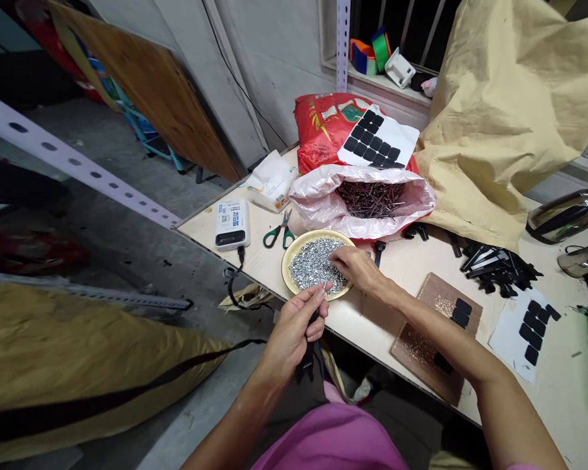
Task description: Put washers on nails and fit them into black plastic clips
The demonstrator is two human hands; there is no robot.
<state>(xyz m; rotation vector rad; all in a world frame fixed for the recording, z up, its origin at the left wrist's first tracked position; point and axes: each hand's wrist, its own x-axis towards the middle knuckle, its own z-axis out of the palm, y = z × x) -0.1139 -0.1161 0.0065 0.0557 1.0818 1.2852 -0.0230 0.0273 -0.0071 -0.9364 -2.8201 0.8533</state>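
Observation:
My left hand is closed around a small black plastic part that hangs down below the fingers, just off the table's near edge. My right hand reaches into a yellow round plate heaped with tiny silver metal pieces. Its fingers are pinched together on the pile; what they hold is too small to make out. Behind the plate lies a white plastic bag full of dark thin nails.
Green-handled scissors, a white device with a cable, a tissue pack, a red sack with a sheet of black pads, a brown board, a pile of black plastic parts, and beige paper sacks.

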